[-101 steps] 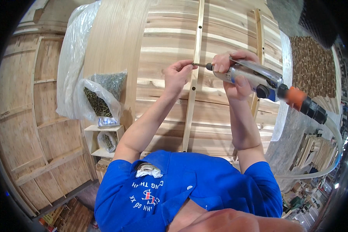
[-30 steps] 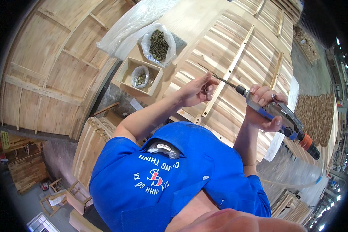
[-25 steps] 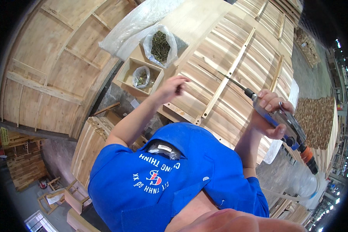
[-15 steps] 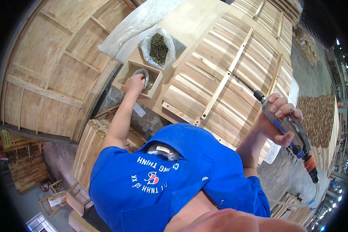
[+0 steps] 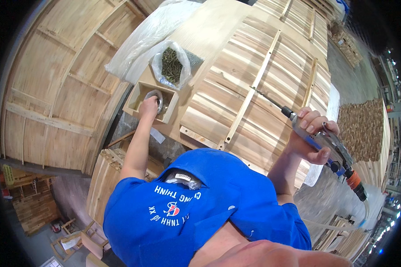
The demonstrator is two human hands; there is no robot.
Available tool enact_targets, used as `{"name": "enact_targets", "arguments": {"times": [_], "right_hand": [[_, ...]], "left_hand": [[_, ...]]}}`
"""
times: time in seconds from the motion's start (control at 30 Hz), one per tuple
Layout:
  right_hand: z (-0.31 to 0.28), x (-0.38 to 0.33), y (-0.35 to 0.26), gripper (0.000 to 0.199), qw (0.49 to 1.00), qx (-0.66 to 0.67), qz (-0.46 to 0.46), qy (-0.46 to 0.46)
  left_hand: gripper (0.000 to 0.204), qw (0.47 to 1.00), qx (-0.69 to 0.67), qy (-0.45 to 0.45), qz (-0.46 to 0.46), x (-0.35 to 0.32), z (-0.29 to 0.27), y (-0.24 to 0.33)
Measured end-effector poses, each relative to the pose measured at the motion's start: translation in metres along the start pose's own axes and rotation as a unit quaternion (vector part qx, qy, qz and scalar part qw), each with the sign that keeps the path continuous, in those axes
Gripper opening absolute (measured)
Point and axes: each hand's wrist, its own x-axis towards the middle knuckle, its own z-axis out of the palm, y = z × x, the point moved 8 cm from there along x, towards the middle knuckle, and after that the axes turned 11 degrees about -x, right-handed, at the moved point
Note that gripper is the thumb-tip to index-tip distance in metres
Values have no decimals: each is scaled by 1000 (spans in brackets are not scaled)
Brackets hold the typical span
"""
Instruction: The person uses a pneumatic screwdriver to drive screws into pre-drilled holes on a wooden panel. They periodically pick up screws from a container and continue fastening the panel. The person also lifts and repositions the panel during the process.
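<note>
Though indistinct, boxed bag [image 5: 160, 96] apparently around left hand [image 5: 148, 107].

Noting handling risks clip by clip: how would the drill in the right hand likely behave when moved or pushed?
The drill should feel rigid and fairly heavy for its size, judging by its metallic body. Its hose might tug as the tool moves, since it trails from the rear. The bit, being long and thin, would probably flex if pushed sideways.
</note>
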Motion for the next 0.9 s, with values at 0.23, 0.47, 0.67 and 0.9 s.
{"name": "enact_targets", "arguments": {"times": [0.23, 0.47, 0.67, 0.9], "right_hand": [[1, 4, 8, 52, 1000, -16, 17, -19], [-1, 8, 25, 48, 1000, 8, 18, 11], [-9, 16, 35, 47, 1000, -6, 28, 7], [-29, 16, 56, 49, 998, -34, 46, 34]], "left_hand": [[21, 951, -302, 38, 52, 8, -12, 23], [21, 757, -605, -245, 35, -19, 32, 232], [19, 663, -669, -326, 83, -37, 44, 326], [19, 677, -654, -326, 88, -28, 54, 348]]}}
